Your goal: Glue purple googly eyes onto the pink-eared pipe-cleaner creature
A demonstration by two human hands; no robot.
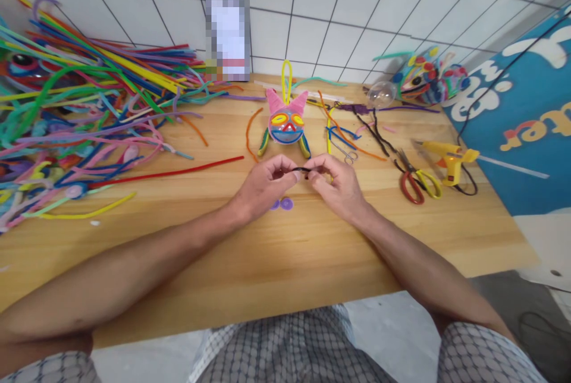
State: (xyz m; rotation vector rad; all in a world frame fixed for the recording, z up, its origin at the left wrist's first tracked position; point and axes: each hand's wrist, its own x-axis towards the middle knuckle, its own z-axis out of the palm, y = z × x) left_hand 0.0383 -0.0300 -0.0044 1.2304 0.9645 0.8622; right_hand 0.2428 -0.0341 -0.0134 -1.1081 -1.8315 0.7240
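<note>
My left hand (pixel 264 185) and my right hand (pixel 335 182) meet above the wooden table (pixel 285 252), fingers pinched on the two ends of a short black pipe cleaner (pixel 300 169). Just behind them stands a small pipe-cleaner figure (pixel 286 121) with pink ears, a blue face, yellow-ringed eyes and a yellow loop on top. Two small purple discs (pixel 282 203) lie on the table under my hands.
A big heap of coloured pipe cleaners (pixel 75 109) fills the left side; a red one (pixel 169 171) lies loose. Red-and-yellow scissors (pixel 417 182), a yellow glue gun (pixel 448 160), small metal scissors (pixel 348 154), a clear ball (pixel 382 94) and another colourful figure (pixel 423 79) sit at right.
</note>
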